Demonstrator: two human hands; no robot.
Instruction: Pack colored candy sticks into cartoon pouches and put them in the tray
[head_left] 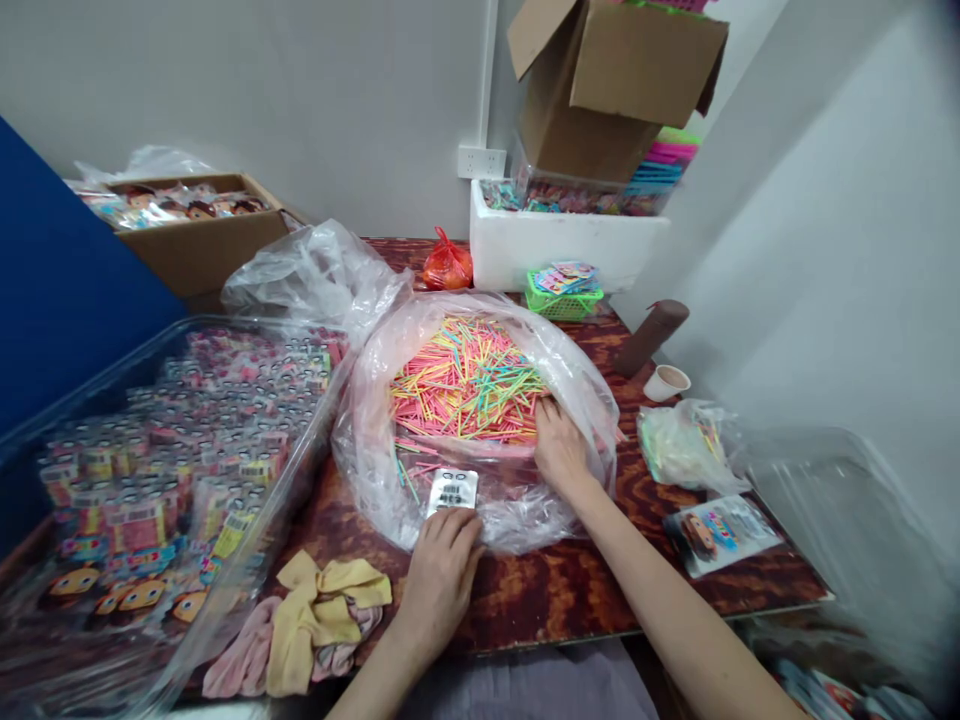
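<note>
The plastic bag point(375, 440) has its rim rolled down, so the coloured sticks point(465, 385) lie open; the right hand point(559, 445) digs into them, but I cannot tell its grip; the left hand point(442, 565) pinches a small packet point(452, 490) at the bag's near edge.

Free to pass along bare table point(540, 600) at lower centre, below bag of sticks point(465, 385). Hemmed in at left by clear bin point(172, 470), lower left by cloths point(315, 620), right by packet point(720, 535), upper centre by white box point(555, 245).
</note>
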